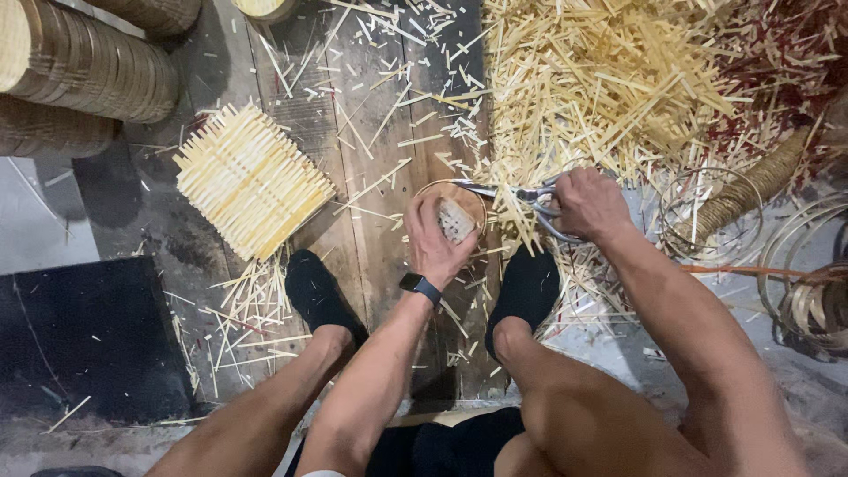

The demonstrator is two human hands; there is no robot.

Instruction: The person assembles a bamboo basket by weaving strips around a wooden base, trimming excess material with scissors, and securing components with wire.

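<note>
Left hand (435, 237) fingers curled shut, forearm reaching forward; right hand (586, 203) clenched, arm extended alongside.

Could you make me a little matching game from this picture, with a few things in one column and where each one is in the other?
Things:
1. scissors
2. round woven piece
3. square mat
4. stacked baskets

Places:
A. top left corner
B. in the left hand
C. flat on the floor planks, left of the hands
D. in the right hand

Pairs: 1-D, 2-B, 3-C, 4-A
</note>
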